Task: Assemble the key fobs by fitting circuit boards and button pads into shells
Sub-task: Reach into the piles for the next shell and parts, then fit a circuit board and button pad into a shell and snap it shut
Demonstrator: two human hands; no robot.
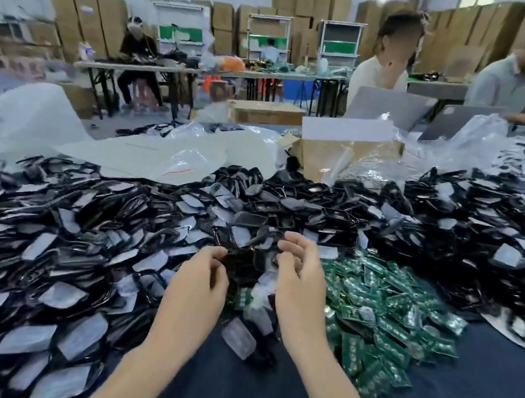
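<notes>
Hundreds of black shells lie in a big heap on the left, many with a pale film on top. Next to that heap is my left grip. Its fingers are curled and they pinch the left edge of one dark shell. That shell is up off the surface, between my two grips. My right grip is just beside the other edge of it. Its fingers are bent, but the picture is blurry there. I cannot tell if they hold the shell or only touch it. Right of that grip is a heap of green boards on the dark blue surface. A second shell heap sits farther right.

I think the step now is to get this shell ready for a board. To do it well, I should hold the shell by its edges, flat, with the open side up. I should take just one board from the near edge of the green heap. Then I should line up the corners first and press softly, so nothing bends or snaps.
</notes>
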